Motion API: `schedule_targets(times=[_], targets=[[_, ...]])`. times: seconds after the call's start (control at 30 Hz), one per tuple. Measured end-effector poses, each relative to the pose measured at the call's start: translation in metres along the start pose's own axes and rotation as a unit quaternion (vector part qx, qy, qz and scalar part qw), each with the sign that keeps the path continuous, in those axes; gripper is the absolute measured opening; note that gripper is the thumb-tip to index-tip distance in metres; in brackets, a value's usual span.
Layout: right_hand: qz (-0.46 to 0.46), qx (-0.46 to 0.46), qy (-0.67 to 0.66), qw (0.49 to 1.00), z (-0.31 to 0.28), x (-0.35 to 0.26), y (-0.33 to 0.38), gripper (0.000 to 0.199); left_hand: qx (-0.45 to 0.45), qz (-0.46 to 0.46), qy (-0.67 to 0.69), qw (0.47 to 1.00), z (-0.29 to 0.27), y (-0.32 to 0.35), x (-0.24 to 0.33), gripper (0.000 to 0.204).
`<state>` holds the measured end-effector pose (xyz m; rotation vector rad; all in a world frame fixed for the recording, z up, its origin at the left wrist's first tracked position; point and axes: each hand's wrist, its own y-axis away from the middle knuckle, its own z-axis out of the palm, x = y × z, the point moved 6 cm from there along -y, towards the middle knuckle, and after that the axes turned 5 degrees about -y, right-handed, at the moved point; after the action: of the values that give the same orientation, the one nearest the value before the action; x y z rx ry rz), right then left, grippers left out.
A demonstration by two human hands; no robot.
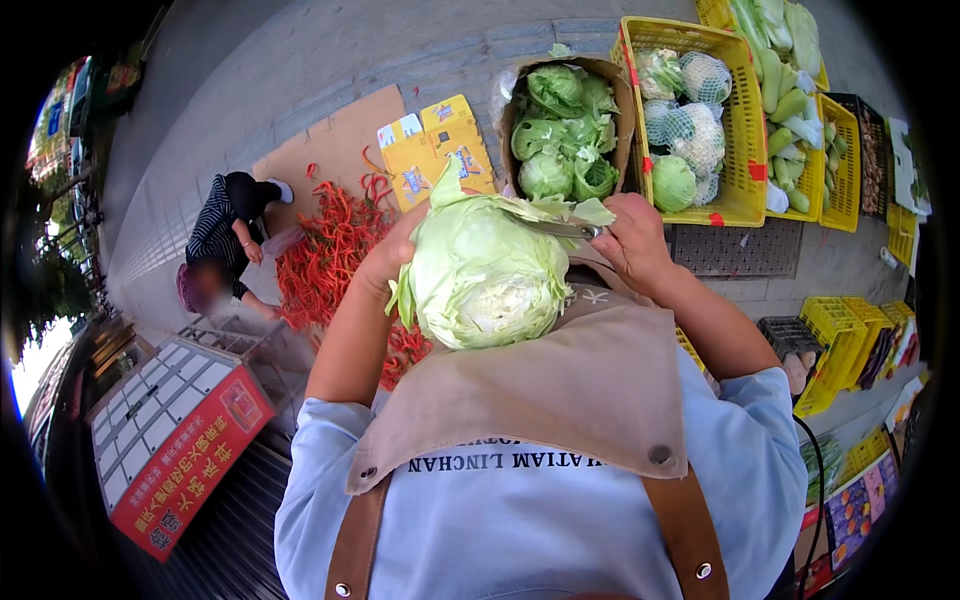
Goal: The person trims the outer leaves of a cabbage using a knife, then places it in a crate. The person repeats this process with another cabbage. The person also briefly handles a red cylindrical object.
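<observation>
Left hand [398,248] has its grip spread around the 9 o'clock side of a big pale green cabbage [470,262], fingers partly hidden behind it. Right hand [634,238] is over at 2 o'clock, its grip wrapped around the handle of a small knife [560,229], blade lying right against the cabbage's upper right, next to some loose-looking outer leaves. So the cabbage is basically dead center, in front of the tan apron [530,390], with its pale stem end turned toward 5 o'clock.

Going out from there: a cardboard box [628,105] full of green heads is at 1 o'clock, and just past it, at 2, a yellow crate [742,125] with netted cauliflowers. Flattened yellow carton [436,146] at 11. Big heap of red chilies [325,250] around 9, where a crouching person [222,232] has a hand down at its edge. Red-sided cabinet [195,455] at 8.
</observation>
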<state>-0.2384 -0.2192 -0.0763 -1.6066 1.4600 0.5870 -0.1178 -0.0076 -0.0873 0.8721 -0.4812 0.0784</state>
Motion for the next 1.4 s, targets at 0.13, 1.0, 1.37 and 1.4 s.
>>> schedule_targets(times=[0.13, 1.0, 1.37, 1.4], targets=[[-0.053, -0.04, -0.081, 0.995, -0.001, -0.025, -0.016, 0.033, -0.026, 0.036, -0.112, 0.993, 0.001, 0.0, 0.004, 0.108], [0.336, 0.013, -0.457, 0.823, 0.048, 0.027, -0.049, 0.026, -0.046, 0.022, -0.045, 0.998, 0.011, -0.01, 0.0, 0.05], [0.313, 0.101, -0.102, 0.939, 0.039, 0.121, -0.043, 0.049, -0.16, 0.122, -0.084, 0.976, 0.053, -0.011, 0.018, 0.049], [0.295, 0.122, -0.092, 0.943, 0.033, 0.115, -0.044, 0.051, -0.15, 0.112, -0.084, 0.979, 0.042, -0.021, 0.014, 0.05]])
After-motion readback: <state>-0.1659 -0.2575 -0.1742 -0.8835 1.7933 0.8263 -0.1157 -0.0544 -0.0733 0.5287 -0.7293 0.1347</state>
